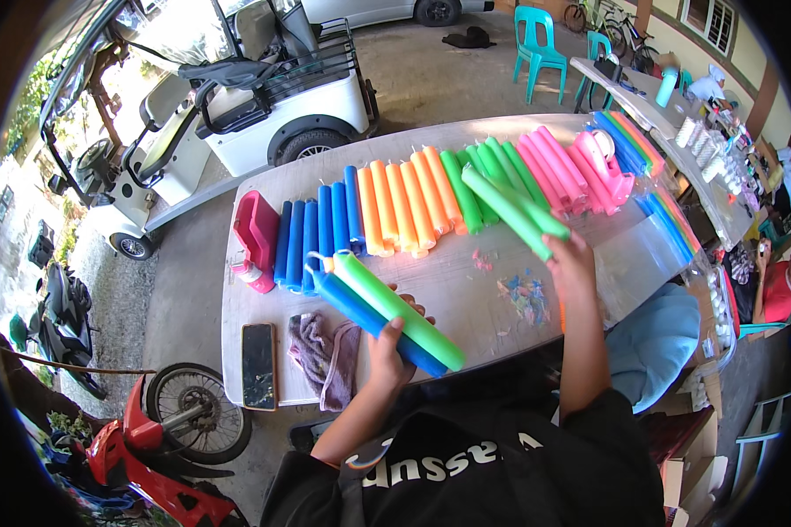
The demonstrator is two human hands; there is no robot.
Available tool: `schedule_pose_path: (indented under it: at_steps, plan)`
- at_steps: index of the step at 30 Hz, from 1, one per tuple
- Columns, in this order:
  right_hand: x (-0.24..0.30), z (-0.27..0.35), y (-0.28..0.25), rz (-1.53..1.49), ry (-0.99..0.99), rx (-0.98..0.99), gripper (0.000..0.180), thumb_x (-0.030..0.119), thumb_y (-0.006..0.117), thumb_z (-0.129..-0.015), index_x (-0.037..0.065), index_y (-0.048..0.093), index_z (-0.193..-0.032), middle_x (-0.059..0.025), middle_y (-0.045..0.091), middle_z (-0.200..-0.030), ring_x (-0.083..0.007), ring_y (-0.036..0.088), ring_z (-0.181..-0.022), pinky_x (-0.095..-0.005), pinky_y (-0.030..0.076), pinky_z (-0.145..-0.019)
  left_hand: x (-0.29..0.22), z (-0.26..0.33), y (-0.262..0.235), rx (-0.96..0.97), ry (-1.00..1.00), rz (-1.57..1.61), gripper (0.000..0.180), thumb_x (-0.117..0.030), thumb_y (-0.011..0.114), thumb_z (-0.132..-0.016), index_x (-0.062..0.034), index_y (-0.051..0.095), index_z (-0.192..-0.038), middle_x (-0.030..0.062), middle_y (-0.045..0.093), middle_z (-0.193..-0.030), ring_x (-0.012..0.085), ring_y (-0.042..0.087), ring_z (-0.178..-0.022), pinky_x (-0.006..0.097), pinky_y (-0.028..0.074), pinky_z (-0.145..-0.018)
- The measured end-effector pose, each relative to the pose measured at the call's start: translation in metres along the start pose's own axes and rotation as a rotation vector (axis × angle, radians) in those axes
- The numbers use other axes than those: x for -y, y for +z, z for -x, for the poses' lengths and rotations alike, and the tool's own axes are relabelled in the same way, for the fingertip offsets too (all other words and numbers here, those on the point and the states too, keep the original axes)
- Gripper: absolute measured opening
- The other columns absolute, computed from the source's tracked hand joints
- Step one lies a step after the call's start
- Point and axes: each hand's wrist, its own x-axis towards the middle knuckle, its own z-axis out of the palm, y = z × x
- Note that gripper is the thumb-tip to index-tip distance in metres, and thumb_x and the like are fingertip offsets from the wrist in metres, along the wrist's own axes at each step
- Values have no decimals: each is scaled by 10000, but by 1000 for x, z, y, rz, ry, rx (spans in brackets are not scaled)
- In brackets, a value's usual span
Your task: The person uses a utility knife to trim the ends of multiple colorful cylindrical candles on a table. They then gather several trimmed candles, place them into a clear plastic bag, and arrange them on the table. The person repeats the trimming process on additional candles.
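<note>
My left hand point(388, 353) is closed around a blue candle point(353, 307) and a light green candle point(400, 312), both slanting up to the left over the table's near side. Further right, my right hand point(573, 263) grips a light green candle point(505, 211) by its lower end; a second, blurred green one seems to lie along it. Behind my hands, candles lie side by side in colour groups: blue candles point(311, 241), orange candles point(397, 206), green candles point(475, 198) and pink candles point(554, 167).
On the table point(448, 290) are a pink tape dispenser point(620, 180), a pink bin point(255, 224), a phone point(259, 364), a purple cloth point(323, 356), coloured scraps point(526, 299) and packs of multicoloured candles point(668, 224). A blue chair point(655, 347) stands at right, a red motorcycle point(136, 439) at left.
</note>
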Motion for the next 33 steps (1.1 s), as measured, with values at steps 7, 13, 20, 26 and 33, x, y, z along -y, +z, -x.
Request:
schedule_pose_path:
  at_steps: [7, 13, 20, 26, 33]
  plan:
    - [-29, 111, 24, 267, -151, 198, 522, -77, 673, -840, -20, 545, -1343, -110, 639, -1225, -144, 620, -1087, -286, 499, -937, 9, -9, 17, -70, -399, 312, 682, -385, 702, -776, -106, 436, -1338, 128, 559, -1172, 361, 503, -1242, 606, 372, -1068]
    - [-34, 109, 30, 512, -507, 726, 294, -31, 664, -838, 35, 670, -1125, -234, 507, -1409, -274, 522, -1298, -367, 449, -1025, 7, 8, -5, -51, -284, 201, 768, -420, 702, -783, -31, 410, -1378, 193, 556, -1259, 360, 562, -1165, 526, 453, -1016]
    - [-58, 81, 64, 138, -264, 916, 580, -53, 585, -793, -6, 400, -1341, -135, 458, -1248, -258, 473, -1220, -386, 371, -1067, -10, 9, -27, 113, 10, -350, 583, -182, 752, -786, -16, 487, -1279, 120, 611, -1147, 244, 613, -1055, 408, 509, -920]
    - [-62, 90, 87, 192, -230, 865, 547, 168, 602, -826, 13, 435, -1323, -156, 459, -1268, -311, 436, -1213, -435, 311, -1069, -13, 15, -20, 266, 175, -736, 733, -96, 846, -692, -25, 445, -1300, 93, 590, -1163, 185, 593, -1063, 354, 474, -935]
    - [-54, 99, 95, 147, -390, 791, 675, 395, 625, -887, -3, 394, -1381, -183, 438, -1350, -313, 412, -1280, -430, 294, -1098, -11, 6, -20, 371, 561, -641, 1039, -156, 872, -656, -9, 232, -1460, 191, 434, -1401, 286, 468, -1295, 434, 358, -1091]
